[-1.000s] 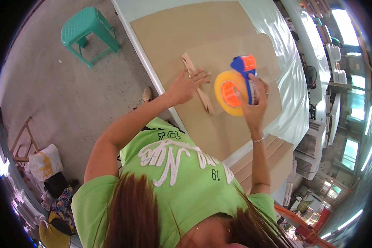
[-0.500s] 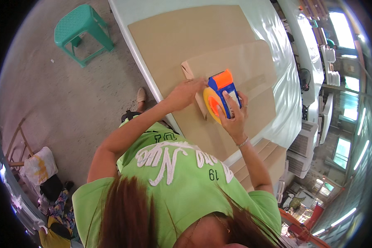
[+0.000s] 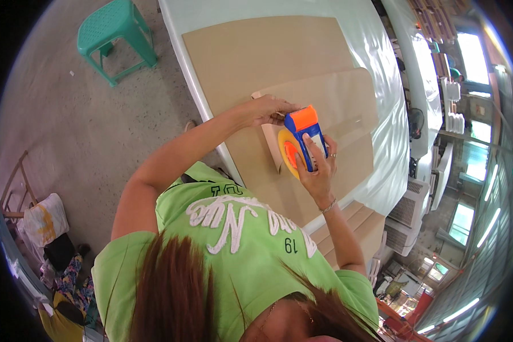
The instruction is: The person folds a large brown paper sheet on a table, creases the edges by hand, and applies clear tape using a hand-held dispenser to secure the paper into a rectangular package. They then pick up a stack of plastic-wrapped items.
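My right hand (image 3: 318, 170) grips a blue and orange tape dispenser (image 3: 305, 135) with a yellow-orange roll, held low over a folded strip of a large brown cardboard sheet (image 3: 268, 51). My left hand (image 3: 272, 108) presses flat on the cardboard right beside the dispenser's orange tip, fingers spread. The cardboard lies on a long white table (image 3: 382, 62). The dispenser and my hand hide part of the strip, so I cannot tell whether the tape touches it.
A teal plastic stool (image 3: 117, 34) stands on the concrete floor left of the table. More cardboard sheets (image 3: 366, 225) are stacked below the table's near end, next to white boxy units (image 3: 409, 212). Bags and a wooden frame (image 3: 37, 216) sit at the far left.
My right hand has brought the dispenser down and left, close to my left hand. The left hand has stayed pressed on the cardboard strip.
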`<state>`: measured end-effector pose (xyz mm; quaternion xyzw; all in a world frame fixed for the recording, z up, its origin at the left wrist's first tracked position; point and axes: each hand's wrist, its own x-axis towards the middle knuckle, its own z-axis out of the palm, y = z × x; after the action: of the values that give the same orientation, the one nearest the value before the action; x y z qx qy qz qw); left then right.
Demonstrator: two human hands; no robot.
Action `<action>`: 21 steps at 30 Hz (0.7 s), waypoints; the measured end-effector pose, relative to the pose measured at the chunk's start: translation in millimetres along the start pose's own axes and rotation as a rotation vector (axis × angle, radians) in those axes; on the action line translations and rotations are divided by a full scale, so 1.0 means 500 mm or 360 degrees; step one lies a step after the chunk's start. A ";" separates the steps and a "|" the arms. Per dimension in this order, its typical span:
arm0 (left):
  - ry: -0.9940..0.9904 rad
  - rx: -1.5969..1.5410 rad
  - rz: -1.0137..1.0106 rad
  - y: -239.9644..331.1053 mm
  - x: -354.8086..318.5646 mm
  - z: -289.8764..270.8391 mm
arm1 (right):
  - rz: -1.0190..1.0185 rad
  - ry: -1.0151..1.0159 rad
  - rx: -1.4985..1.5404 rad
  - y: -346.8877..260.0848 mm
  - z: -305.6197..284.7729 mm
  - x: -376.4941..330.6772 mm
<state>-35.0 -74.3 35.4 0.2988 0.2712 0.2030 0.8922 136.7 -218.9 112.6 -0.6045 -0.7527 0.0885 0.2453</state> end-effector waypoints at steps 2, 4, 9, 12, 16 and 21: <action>0.0041 -0.0003 -0.0010 -0.004 0.009 -0.006 | 0.0001 -0.0021 -0.0025 -0.003 0.000 0.005; 0.0091 0.0005 -0.0042 0.000 0.011 -0.005 | 0.0003 -0.0039 -0.0054 -0.006 -0.002 0.010; 0.0187 0.0134 0.0163 0.003 0.013 -0.016 | -0.0033 -0.0082 -0.0064 -0.010 -0.006 0.029; 0.0386 0.0306 0.0263 0.010 0.012 -0.004 | -0.0005 -0.0136 -0.0063 -0.015 -0.012 0.044; 0.0607 0.0632 0.0448 0.000 0.020 -0.002 | 0.0102 -0.0223 0.0030 -0.016 -0.017 0.059; 0.0833 0.0862 0.0503 -0.001 0.030 -0.021 | -0.0004 -0.0216 0.0031 -0.019 -0.016 0.086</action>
<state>-29.7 -62.2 22.4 0.4993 0.4834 0.3281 0.6398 125.7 -181.7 134.8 -0.5936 -0.7676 0.1363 0.1997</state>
